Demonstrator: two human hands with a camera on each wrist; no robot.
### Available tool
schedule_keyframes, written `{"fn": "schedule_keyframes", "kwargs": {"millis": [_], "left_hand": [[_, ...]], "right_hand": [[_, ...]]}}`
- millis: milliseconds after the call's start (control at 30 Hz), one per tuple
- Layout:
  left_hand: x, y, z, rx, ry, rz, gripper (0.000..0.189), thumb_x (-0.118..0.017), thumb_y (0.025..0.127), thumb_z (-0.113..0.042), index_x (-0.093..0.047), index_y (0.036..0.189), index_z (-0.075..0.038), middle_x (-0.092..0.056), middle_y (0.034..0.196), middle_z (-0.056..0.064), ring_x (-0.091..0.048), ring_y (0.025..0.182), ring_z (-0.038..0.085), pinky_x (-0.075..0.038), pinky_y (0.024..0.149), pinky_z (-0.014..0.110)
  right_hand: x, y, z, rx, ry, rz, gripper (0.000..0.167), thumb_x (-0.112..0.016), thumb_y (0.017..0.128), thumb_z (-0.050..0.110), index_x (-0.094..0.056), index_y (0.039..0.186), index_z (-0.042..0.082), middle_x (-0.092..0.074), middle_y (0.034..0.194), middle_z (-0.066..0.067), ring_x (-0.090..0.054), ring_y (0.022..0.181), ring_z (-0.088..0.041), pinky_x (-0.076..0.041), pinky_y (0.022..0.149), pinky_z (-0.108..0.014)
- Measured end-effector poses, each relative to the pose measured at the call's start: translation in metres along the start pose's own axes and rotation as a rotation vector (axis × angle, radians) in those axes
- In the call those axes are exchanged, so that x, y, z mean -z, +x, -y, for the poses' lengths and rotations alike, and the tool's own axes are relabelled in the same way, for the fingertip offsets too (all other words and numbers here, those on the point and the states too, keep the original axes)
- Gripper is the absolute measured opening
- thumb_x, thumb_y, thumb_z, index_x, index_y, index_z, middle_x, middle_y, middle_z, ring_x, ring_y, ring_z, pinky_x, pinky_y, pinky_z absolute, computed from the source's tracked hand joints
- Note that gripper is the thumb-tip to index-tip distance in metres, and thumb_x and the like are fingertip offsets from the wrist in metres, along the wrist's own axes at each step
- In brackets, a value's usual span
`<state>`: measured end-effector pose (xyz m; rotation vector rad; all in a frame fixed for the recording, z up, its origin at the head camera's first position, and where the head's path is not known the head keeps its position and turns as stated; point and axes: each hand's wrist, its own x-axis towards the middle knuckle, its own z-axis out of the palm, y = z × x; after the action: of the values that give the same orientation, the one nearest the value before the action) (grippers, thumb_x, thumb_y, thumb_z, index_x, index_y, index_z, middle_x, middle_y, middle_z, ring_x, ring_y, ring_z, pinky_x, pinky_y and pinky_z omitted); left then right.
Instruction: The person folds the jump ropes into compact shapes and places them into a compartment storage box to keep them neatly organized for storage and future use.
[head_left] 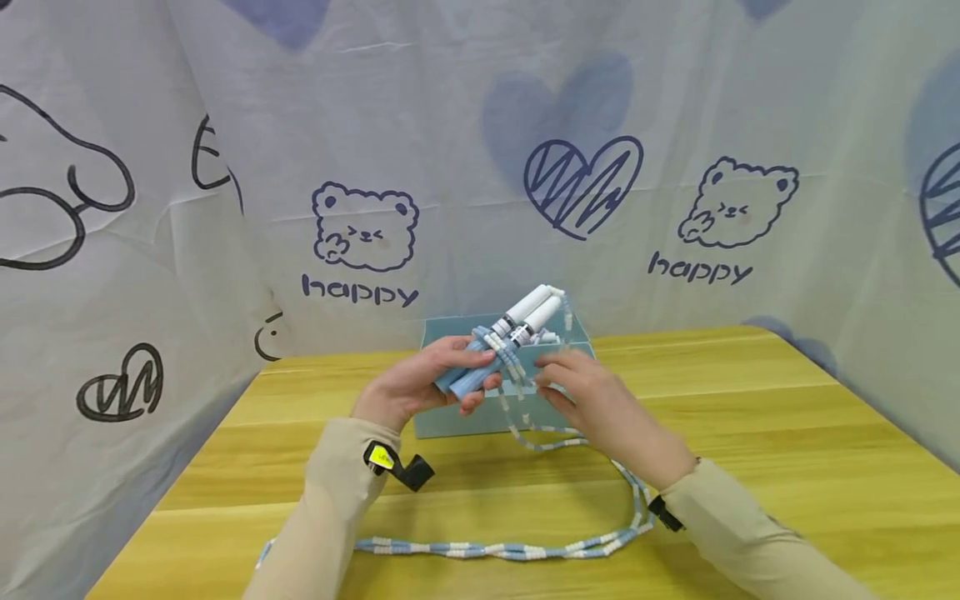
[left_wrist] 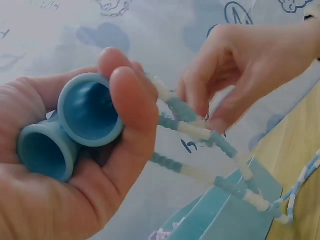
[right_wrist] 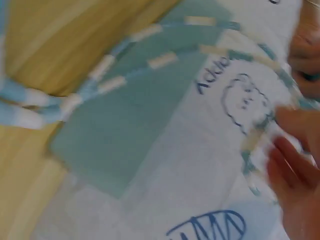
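– So, what is held by the left hand [head_left: 420, 379]?

– Two rope handles [head_left: 521, 335], blue at one end and white at the other, are gripped side by side near the middle of the head view. The white ends are pointed between one and two o'clock, the hollow blue ends between seven and eight.

– And how are its fingers set?

– They are curled round the pair. Coils of the beaded rope [head_left: 534, 552] are wrapped about both handles.

– Where is the rest of the rope laid?

– A stretch is hung below the handles, then a doubled length is curved past four o'clock, beside the right wrist, and run along the table [head_left: 765, 408] through six towards seven, where it is crossed by the left forearm.

– What is done by the right hand [head_left: 592, 396]?

– It is held at four o'clock from the handles. Its view is blurred, but a strand seems to be pinched between thumb and fingers, which are bent together.

– What is placed behind?

– A light blue box [head_left: 457, 423] is stood just beyond the handles and partly hidden by them. Farther back, a cloth [head_left: 465, 250] is hung, printed with bears at ten and two o'clock.
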<state>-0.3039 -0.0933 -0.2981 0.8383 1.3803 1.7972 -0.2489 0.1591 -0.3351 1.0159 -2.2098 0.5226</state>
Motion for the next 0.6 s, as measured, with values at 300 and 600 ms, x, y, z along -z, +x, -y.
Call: {"fn": "schedule_keyframes", "kwargs": {"millis": [300,600], "left_hand": [[-0.014,0.005,-0.002,-0.043,-0.05,0.023,0.026,-0.037,0.107,-0.012,-0.039,0.129,0.001,-0.055,0.083,0.011,-0.054,0.052,0.015,-0.047,0.052,0.025],[-0.021,0.002,-0.003,0.073,0.301,-0.147,0.037,-0.052,0.101,-0.013,-0.042,0.135,-0.002,-0.058,0.091,0.017,-0.056,0.058,0.02,-0.05,0.056,0.032]], "right_hand": [[-0.009,-0.008,-0.001,-0.333,0.492,0.201,0.03,-0.053,0.103,0.031,-0.064,0.123,0.011,-0.067,0.115,-0.004,-0.064,0.102,-0.02,-0.053,0.083,-0.039],[-0.007,-0.005,0.001,-0.421,1.002,0.465,0.037,-0.06,0.099,0.015,-0.052,0.134,0.005,-0.066,0.086,-0.019,-0.064,0.077,-0.035,-0.055,0.067,-0.036]]}}
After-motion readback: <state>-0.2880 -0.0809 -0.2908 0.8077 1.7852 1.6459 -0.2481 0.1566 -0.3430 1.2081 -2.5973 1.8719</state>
